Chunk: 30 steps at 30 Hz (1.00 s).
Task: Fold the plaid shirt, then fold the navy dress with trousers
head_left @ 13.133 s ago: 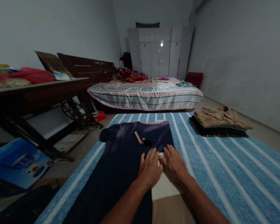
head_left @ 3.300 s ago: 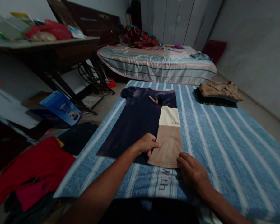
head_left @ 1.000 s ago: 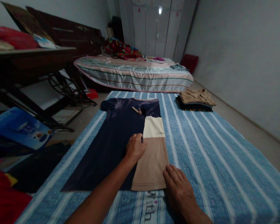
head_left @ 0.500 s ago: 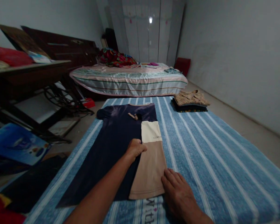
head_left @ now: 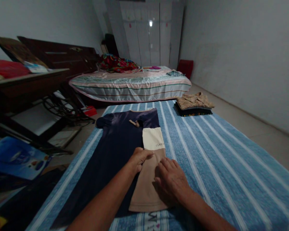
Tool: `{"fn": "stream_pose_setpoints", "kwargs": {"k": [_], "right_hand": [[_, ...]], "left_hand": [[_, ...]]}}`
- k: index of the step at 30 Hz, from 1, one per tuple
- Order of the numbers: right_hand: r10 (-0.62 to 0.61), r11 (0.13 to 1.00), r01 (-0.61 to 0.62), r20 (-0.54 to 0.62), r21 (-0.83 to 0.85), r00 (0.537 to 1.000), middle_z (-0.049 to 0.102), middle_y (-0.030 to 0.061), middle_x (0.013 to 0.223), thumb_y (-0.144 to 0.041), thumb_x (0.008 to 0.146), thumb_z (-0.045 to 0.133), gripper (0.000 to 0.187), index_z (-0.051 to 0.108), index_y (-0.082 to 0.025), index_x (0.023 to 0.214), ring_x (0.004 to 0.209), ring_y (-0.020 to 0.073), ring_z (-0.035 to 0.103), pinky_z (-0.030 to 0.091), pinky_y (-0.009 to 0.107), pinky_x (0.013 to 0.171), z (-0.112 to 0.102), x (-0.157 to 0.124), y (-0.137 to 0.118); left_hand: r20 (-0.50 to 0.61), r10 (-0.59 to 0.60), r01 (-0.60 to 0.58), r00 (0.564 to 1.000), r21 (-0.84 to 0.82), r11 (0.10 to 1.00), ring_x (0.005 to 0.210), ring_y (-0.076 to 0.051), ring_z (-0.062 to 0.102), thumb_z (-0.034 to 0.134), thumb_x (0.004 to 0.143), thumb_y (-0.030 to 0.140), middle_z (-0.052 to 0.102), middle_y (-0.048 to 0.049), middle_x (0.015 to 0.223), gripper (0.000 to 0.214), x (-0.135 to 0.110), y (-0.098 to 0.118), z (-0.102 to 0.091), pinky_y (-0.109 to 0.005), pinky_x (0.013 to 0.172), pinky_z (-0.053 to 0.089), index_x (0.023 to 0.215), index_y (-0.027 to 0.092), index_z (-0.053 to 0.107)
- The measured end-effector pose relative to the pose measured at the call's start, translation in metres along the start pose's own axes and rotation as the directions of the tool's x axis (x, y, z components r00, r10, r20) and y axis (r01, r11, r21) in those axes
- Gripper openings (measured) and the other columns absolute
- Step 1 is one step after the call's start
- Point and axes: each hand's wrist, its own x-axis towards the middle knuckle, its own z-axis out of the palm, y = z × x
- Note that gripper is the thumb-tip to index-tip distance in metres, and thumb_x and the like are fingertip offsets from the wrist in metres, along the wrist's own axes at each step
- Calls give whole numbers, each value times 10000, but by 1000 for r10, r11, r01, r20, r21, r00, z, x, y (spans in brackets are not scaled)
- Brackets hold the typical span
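A navy T-shirt (head_left: 115,147) lies flat on a blue striped sheet (head_left: 207,154), its right side folded over so a cream and tan panel (head_left: 149,166) shows. My left hand (head_left: 138,158) rests on the inner edge of that folded panel, fingers curled against the cloth. My right hand (head_left: 170,181) lies flat on the tan part of the panel, fingers spread toward the left hand.
A stack of folded clothes (head_left: 194,104) sits at the sheet's far right. Beyond it stands a bed (head_left: 132,85) with bright cloth, and white wardrobes (head_left: 146,35). A dark table (head_left: 26,86) and a blue box (head_left: 14,157) stand at left.
My right hand has slid from the sheet beside the hem up onto the tan panel, close to my left hand. The left hand has stayed on the fold edge.
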Motion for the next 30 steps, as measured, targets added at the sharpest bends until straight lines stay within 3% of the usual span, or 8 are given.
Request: {"fn": "stream_pose_setpoints", "kwargs": {"k": [5, 13, 19, 24, 30], "right_hand": [[-91, 995, 86, -116, -45, 989, 597, 119, 1090, -268, 840, 557, 186, 561, -164, 994, 1071, 269, 511, 378, 462, 947, 30, -5, 2], [-89, 995, 94, -205, 15, 975, 606, 99, 968, -177, 848, 481, 88, 561, -172, 883, 957, 249, 540, 413, 440, 878, 27, -9, 0], [-97, 995, 102, -193, 17, 977, 591, 96, 917, -165, 856, 457, 95, 551, -177, 854, 926, 243, 536, 427, 427, 838, 30, -11, 3], [-99, 994, 107, -225, 26, 969, 588, 102, 929, -150, 849, 449, 111, 556, -177, 840, 932, 241, 535, 435, 421, 827, 31, -11, 4], [-132, 991, 135, -276, -9, 952, 604, 131, 985, -125, 842, 440, 149, 581, -157, 880, 1013, 261, 522, 437, 437, 859, 35, -14, 1]], "left_hand": [[6, -51, 51, 999, -90, 995, 525, -212, 619, 703, 491, 131, 628, -40, 524, 151, 7, -2, 7, -294, 479, 474, 547, 150, 564], [51, -62, 71, 997, -218, 973, 548, -195, 623, 691, 465, 63, 636, -21, 540, 172, 14, -4, 22, -279, 516, 483, 584, 137, 590], [211, -121, 190, 970, -346, 919, 578, -209, 636, 636, 516, 101, 663, -50, 597, 126, 15, -3, 24, -330, 589, 531, 637, 122, 613], [334, -146, 284, 931, -415, 864, 594, -187, 649, 574, 581, 110, 684, -68, 641, 131, 9, 0, 23, -283, 634, 538, 692, 111, 643], [376, -159, 334, 913, -462, 822, 615, -204, 663, 535, 662, 132, 697, -92, 666, 164, 6, -4, 19, -298, 658, 541, 767, 90, 654]]}}
